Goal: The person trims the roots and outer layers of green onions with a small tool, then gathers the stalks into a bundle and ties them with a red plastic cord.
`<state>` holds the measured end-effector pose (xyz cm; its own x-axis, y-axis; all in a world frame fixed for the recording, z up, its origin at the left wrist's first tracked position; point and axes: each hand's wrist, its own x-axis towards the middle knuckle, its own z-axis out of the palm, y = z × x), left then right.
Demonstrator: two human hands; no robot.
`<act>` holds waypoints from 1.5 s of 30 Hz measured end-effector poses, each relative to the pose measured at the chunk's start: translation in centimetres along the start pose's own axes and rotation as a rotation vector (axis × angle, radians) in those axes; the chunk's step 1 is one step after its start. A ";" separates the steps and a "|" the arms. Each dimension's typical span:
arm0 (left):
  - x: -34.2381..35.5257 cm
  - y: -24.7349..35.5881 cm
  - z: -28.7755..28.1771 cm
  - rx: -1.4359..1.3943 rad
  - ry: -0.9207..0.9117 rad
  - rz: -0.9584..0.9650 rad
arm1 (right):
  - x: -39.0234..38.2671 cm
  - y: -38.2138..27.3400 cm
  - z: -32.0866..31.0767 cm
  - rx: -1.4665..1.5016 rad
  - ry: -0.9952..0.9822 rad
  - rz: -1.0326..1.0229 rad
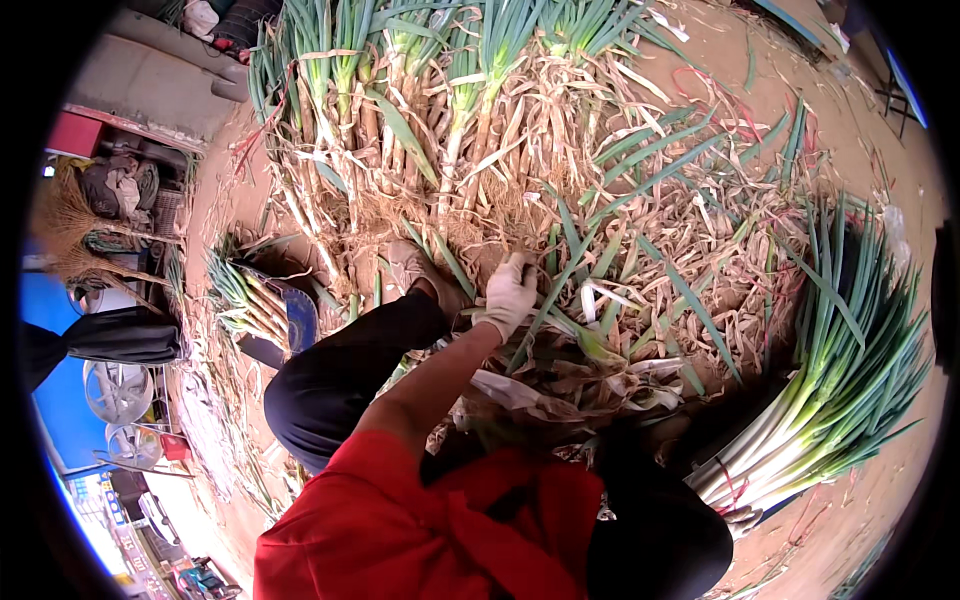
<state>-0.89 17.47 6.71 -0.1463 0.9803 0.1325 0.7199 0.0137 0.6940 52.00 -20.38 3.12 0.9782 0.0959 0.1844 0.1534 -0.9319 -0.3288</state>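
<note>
My left hand (511, 291), in a whitish glove, reaches forward between my knees. Its fingers are curled closed near the root ends of the standing green onions (400, 130); what they hold, if anything, is hidden. A long green leaf (552, 290) runs close beside the glove. Those onions stand in a row ahead, with green tops, dry brown outer leaves and tangled roots. Beneath and right of the hand lies a heap of stripped dry leaves (680, 270). I cannot see my right hand; only the red sleeve shows on that side.
At my right lies a big bundle of cleaned green onions (830, 370) with white stems. A smaller bunch (250, 300) rests by a blue-rimmed object (299, 318) on the left. Straw brooms (80, 230), fans (118, 390) and a red box (74, 134) stand farther left.
</note>
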 end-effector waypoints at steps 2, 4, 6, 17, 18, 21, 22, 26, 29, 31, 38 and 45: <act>4.2 -3.2 0.9 0.134 0.034 -0.078 | 1.0 -0.3 0.3 -0.040 0.013 0.018; 8.2 -4.9 1.7 0.332 0.062 -0.217 | 1.7 -0.5 0.6 -0.059 0.020 0.034; 11.5 -5.8 1.7 0.449 0.019 -0.428 | 1.7 -1.2 1.1 -0.081 0.023 0.047; 14.9 -4.3 1.0 0.402 -0.211 -0.765 | 1.4 -2.7 2.0 -0.153 0.002 0.083; 14.8 -5.0 0.8 0.290 -0.222 -0.829 | 1.5 -2.5 1.8 -0.153 0.000 0.083; 13.7 -6.2 1.7 -0.209 -0.214 -0.861 | 1.1 -2.5 1.6 -0.161 -0.021 0.089; 12.6 -4.7 1.9 -0.530 -0.249 -0.811 | 1.4 -2.4 1.4 -0.161 -0.015 0.095; 6.1 1.9 1.8 -1.101 -0.336 -0.606 | 2.3 -1.3 -0.2 -0.176 -0.016 0.117; 1.8 4.2 1.9 -1.414 -0.241 -0.723 | 1.9 -0.4 -0.9 -0.211 -0.082 0.132; 0.1 7.7 -0.4 -1.233 -0.343 -0.803 | 2.4 -0.5 -1.4 -0.246 -0.140 0.129; -6.3 13.4 -4.2 -1.220 -0.195 -0.397 | 4.9 -18.1 -7.7 0.701 -0.596 -0.008; -13.6 17.2 -12.6 -0.992 -0.304 -0.139 | -10.6 -41.9 -14.6 0.881 -1.459 -0.156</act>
<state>4.97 1.93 25.77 0.0903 0.9926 -0.0806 -0.1901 0.0966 0.9770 33.16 12.55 28.48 0.1792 0.8425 -0.5080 -0.2119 -0.4712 -0.8562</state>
